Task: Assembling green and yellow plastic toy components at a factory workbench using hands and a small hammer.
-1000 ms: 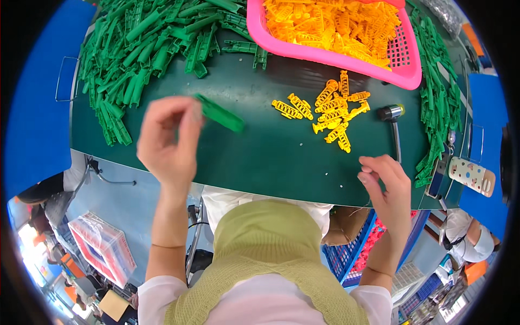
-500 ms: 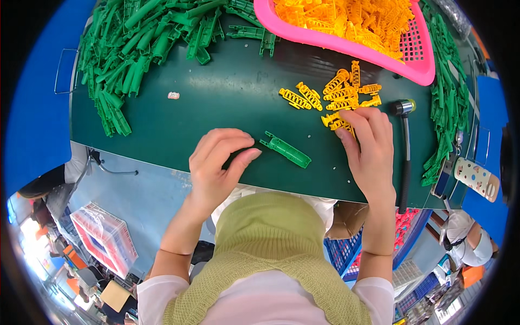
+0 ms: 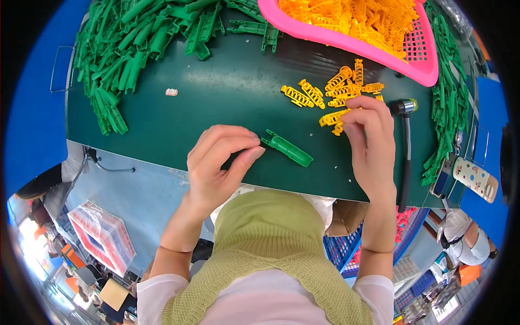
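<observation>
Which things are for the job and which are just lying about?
Seems for the job:
green piece by the left hand
yellow piece by the right hand
pink basket
green heap

Maybe just lying about:
hammer, untouched, though perhaps a tool
small pale scrap

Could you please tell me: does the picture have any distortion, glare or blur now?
Head view, distortion: the front edge of the smooth dark-green tabletop bends; head view, glare: a soft sheen lies on it; head view, blur: the green plastic trough-shaped part looks fairly sharp, while the distant background looks softer.
</observation>
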A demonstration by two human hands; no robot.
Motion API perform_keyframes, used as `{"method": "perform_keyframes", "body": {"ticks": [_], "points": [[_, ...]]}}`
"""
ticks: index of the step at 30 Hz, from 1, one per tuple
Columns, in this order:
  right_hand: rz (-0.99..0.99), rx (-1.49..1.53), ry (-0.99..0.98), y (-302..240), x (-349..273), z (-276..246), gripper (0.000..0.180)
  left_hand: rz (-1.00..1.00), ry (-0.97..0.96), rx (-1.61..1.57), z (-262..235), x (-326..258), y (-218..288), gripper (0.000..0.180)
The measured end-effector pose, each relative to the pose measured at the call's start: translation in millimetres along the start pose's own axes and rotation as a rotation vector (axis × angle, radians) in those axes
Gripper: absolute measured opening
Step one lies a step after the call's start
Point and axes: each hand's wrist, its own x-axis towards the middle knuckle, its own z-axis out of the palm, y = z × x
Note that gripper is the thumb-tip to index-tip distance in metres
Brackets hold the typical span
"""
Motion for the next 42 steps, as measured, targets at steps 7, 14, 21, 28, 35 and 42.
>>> {"method": "perform_keyframes", "body": {"ticks": [7, 14, 21, 28, 35, 42], "points": [[0.365, 1.173, -0.145, -42, -21, 12, 0.006, -0.184, -0.143, -0.507, 25, 13, 31, 0.025], [0.287, 1.037, -0.065, -49, -26, 13, 0.031, -0.228, -0.250, -0.481, 9, 9, 26, 0.026], [0.176, 0.957, -0.076, -46, -30, 19, 0.038, -0.535, -0.223, -0.991, 19, -4, 33, 0.023], [0.164, 0.958, -0.066, -48, -27, 16, 0.032, -0.256, -0.262, -0.512, 20, 0, 28, 0.022], [0.018, 0.238, -0.050, -39, -29, 18, 0.039, 0.197, -0.146, 0.233, 13, 10, 4, 0.041], [-0.044, 0.105, -0.023, -50, -27, 40, 0.035, 0.073, -0.174, 0.110, 15, 3, -7, 0.047]]}}
